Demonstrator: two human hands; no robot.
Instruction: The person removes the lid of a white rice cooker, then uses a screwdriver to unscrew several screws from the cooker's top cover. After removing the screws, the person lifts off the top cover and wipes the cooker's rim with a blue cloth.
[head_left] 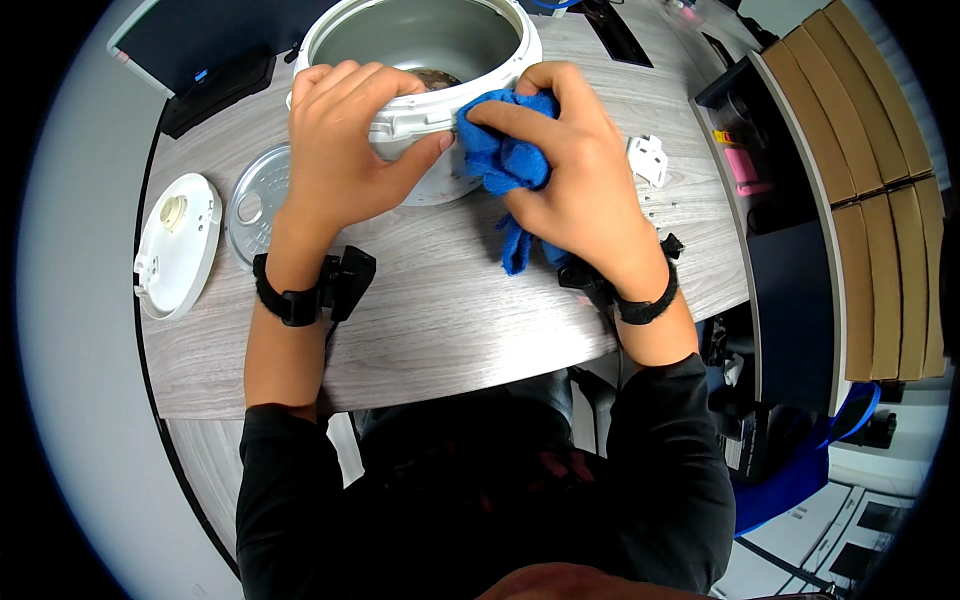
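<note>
A white rice cooker body (420, 112) stands upright at the far side of the desk, its grey inside facing up. My left hand (345, 140) is closed over the near left of its rim, fingers on top and thumb against the outer wall. Bunched in my right hand (580, 160) is a blue cloth (505, 150), pressed to the near right of the rim, with a loose end hanging down. Left of the cooker lie a round perforated inner lid (250, 205) and a white outer lid (180, 245). My palms hide part of the cooker's outer wall.
A white plastic part (648, 160) lies right of my right hand, with several small screws (655, 212) near it. A monitor (200, 60) stands at the back left. Shelving (800, 270) and stacked cardboard boxes (870, 200) border the right side. Cables trail from both wrist straps.
</note>
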